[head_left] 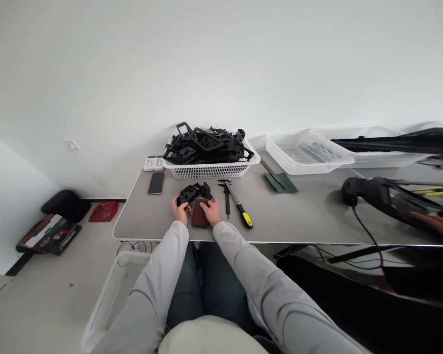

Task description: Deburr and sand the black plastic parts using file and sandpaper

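Note:
Near the table's front edge, my left hand (181, 211) has its fingers closed on the lower left end of a black plastic part (187, 195). My right hand (211, 212) grips the right side of a brown sheet (199, 215), thumb on top; the sheet lies between my hands. A smaller black piece (205, 191) touches the upper right of the black part, just above the sheet. Right of my right hand are a black caliper (227, 200) and a file with a yellow and black handle (246, 219).
Behind stands a white basket (210, 170) heaped with black parts. A phone (156, 183) lies left; green sheets (281, 182) and a white tray (310, 160) are to the right. Another person's hand (438, 225) is at the far right beside a black tool (376, 194).

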Action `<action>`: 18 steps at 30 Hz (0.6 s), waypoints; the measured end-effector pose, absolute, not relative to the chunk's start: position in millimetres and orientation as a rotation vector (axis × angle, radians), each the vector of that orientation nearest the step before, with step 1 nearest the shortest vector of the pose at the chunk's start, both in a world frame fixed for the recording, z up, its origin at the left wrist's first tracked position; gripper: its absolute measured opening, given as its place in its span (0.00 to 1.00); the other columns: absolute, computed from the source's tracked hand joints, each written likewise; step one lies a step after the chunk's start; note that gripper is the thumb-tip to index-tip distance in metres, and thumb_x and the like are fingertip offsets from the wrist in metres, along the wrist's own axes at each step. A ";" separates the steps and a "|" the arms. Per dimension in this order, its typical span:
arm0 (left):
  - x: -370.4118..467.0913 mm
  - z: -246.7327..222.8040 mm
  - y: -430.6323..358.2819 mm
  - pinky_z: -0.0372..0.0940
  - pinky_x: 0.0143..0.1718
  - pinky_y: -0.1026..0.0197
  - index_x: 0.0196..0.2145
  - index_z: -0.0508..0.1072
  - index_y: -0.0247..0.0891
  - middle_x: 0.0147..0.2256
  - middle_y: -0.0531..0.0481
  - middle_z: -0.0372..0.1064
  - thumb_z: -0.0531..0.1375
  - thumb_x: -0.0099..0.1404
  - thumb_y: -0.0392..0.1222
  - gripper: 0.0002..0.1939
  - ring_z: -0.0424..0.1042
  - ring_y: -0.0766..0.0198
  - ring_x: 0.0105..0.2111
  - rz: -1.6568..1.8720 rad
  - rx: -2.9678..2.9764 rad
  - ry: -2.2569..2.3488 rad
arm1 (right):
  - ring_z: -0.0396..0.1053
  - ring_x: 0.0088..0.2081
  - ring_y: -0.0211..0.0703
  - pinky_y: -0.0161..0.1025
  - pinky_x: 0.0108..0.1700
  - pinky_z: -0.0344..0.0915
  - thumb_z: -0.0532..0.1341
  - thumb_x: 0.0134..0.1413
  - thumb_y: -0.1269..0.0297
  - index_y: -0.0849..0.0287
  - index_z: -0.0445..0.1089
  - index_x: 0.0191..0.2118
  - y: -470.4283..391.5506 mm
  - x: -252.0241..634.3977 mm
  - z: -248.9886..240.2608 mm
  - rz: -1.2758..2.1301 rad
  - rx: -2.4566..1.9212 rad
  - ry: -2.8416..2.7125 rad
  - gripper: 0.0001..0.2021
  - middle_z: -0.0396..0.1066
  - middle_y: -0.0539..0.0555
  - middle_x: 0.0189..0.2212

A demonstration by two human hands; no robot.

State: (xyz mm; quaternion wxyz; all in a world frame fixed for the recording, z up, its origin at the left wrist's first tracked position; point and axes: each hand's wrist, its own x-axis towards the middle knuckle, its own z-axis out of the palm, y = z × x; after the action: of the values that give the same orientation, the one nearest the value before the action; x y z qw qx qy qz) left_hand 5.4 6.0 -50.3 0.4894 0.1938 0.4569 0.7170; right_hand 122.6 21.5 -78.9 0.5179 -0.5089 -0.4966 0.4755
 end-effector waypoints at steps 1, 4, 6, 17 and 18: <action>5.4 -50.4 6.4 0.55 0.20 0.68 0.50 0.60 0.41 0.22 0.60 0.62 0.63 0.45 0.37 0.33 0.61 0.72 0.16 1.744 0.471 1.111 | 0.69 0.31 0.45 0.42 0.37 0.67 0.60 0.41 0.54 0.59 0.72 0.27 22.3 122.4 -79.4 1.132 -1.224 -1.198 0.13 0.74 0.52 0.25; 5.4 -50.6 7.1 0.56 0.20 0.68 0.50 0.60 0.42 0.23 0.59 0.62 0.62 0.46 0.37 0.32 0.61 0.73 0.16 1.744 0.475 1.115 | 0.69 0.31 0.45 0.42 0.37 0.67 0.60 0.41 0.55 0.59 0.73 0.27 23.9 122.0 -80.6 1.108 -1.232 -1.214 0.12 0.74 0.52 0.25; 5.7 -50.4 7.0 0.57 0.20 0.67 0.50 0.60 0.42 0.24 0.59 0.63 0.61 0.46 0.36 0.31 0.61 0.72 0.16 1.743 0.473 1.113 | 0.69 0.31 0.44 0.42 0.38 0.66 0.60 0.41 0.55 0.59 0.73 0.27 24.3 122.1 -81.0 1.093 -1.237 -1.223 0.12 0.74 0.51 0.25; 7.6 -48.8 4.5 0.58 0.20 0.67 0.48 0.61 0.41 0.24 0.58 0.65 0.58 0.45 0.31 0.30 0.62 0.73 0.16 1.744 0.462 1.114 | 0.69 0.31 0.45 0.41 0.36 0.66 0.59 0.42 0.56 0.59 0.73 0.28 20.7 123.4 -73.8 1.049 -1.260 -1.274 0.12 0.75 0.53 0.27; 7.6 -49.3 4.8 0.58 0.20 0.67 0.48 0.61 0.40 0.24 0.58 0.65 0.58 0.44 0.31 0.30 0.62 0.73 0.16 1.748 0.464 1.116 | 0.69 0.31 0.46 0.41 0.36 0.65 0.59 0.42 0.56 0.59 0.73 0.27 20.7 123.5 -73.2 1.046 -1.260 -1.273 0.12 0.75 0.53 0.27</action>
State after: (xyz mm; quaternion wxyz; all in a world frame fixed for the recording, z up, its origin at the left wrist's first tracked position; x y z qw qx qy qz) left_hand 7.6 4.8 -49.3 0.4867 0.1908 0.4589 0.7185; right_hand 123.5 20.7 -73.2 0.5089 -0.5231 -0.5282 0.4341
